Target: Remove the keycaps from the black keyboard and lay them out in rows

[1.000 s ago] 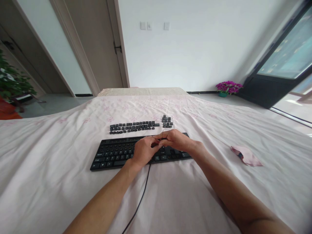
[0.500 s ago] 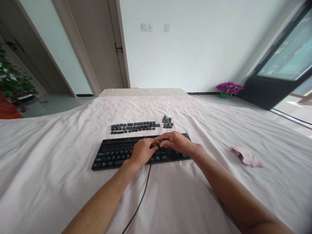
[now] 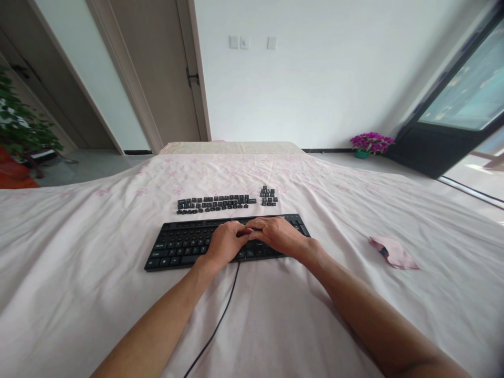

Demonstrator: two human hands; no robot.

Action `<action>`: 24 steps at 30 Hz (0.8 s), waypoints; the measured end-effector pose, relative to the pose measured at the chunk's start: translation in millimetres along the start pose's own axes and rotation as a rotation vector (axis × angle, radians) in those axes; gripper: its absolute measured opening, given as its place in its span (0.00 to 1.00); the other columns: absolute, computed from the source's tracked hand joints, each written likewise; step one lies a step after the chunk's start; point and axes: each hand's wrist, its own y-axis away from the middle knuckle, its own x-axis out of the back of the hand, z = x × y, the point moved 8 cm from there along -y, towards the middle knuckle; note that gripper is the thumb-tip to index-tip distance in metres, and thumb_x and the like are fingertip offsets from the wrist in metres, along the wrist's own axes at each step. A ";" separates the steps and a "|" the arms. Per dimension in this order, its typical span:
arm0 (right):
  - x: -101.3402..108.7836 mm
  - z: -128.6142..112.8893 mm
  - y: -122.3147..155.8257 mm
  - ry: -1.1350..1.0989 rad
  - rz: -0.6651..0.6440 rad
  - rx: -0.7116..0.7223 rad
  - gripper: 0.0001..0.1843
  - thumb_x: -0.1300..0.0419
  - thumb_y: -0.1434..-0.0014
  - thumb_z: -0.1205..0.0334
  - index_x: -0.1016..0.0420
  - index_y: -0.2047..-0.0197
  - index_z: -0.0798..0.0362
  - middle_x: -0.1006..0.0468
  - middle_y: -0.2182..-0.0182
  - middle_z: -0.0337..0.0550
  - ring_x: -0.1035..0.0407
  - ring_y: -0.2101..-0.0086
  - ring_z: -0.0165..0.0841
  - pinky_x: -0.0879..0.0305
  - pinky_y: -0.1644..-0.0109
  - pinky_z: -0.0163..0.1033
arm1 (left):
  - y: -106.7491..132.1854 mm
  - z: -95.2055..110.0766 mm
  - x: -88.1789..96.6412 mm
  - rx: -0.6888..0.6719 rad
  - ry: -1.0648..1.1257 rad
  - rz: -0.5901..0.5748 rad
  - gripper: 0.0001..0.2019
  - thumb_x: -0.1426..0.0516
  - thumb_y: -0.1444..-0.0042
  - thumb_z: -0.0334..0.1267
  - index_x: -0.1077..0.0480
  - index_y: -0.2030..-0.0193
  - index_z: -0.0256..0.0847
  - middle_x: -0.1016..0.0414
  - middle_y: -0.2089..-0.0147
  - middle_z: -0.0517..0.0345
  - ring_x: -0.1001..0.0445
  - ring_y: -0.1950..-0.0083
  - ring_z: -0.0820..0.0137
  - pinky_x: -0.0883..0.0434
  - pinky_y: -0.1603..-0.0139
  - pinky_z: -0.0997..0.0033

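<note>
A black keyboard [image 3: 177,261] lies on the cloth, with the upper rows on its left side stripped of keycaps. Over its right half, my left hand [image 3: 227,242] is closed in a pinch, fingertips meeting those of my right hand; what it pinches is hidden. My right hand [image 3: 277,234] is also closed, low over the keys, with a thin wire tool [image 3: 260,222] showing faintly at its fingers. Beyond the keyboard, loose black keycaps [image 3: 214,203] lie in rows, and a smaller group of keycaps [image 3: 269,197] sits to their right.
A black cable [image 3: 220,320] runs from the keyboard towards me. The pale pink flowered cloth [image 3: 98,262] is wrinkled. A folded pink cloth piece [image 3: 396,253] lies to the right. Farther off are a potted purple flower [image 3: 370,143], a leafy plant [image 3: 23,126] and doors.
Both hands have shifted slightly left and closer together over the keyboard. The wire loops that stood above my right hand now lie lower against its fingers. The view has moved a little.
</note>
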 end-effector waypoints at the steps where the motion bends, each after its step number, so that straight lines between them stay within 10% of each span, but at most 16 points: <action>1: -1.6 -0.5 -0.6 0.029 -0.009 -0.005 0.14 0.49 0.34 0.55 0.26 0.54 0.52 0.21 0.60 0.45 0.27 0.60 0.35 0.36 0.57 0.36 | -0.7 0.1 1.5 -0.002 -0.001 0.012 0.09 0.40 0.47 0.44 0.23 0.67 0.42 0.22 0.66 0.58 0.25 0.62 0.67 0.34 0.62 0.72; 12: 3.9 10.8 -4.2 -0.051 -0.019 -0.099 0.09 0.47 0.36 0.61 0.27 0.62 0.53 0.25 0.70 0.39 0.31 0.70 0.30 0.42 0.65 0.33 | -1.3 -1.2 5.3 -0.049 0.071 -0.046 0.12 0.38 0.51 0.36 0.24 0.57 0.46 0.25 0.59 0.59 0.27 0.59 0.68 0.32 0.59 0.72; 24: 10.5 9.7 -15.7 -0.189 0.259 0.037 0.25 0.61 0.31 0.49 0.32 0.70 0.53 0.27 0.71 0.43 0.33 0.67 0.31 0.39 0.60 0.36 | -7.1 14.1 -5.6 -0.085 -0.203 -0.020 0.13 0.37 0.51 0.48 0.25 0.62 0.45 0.27 0.63 0.56 0.29 0.58 0.63 0.35 0.59 0.68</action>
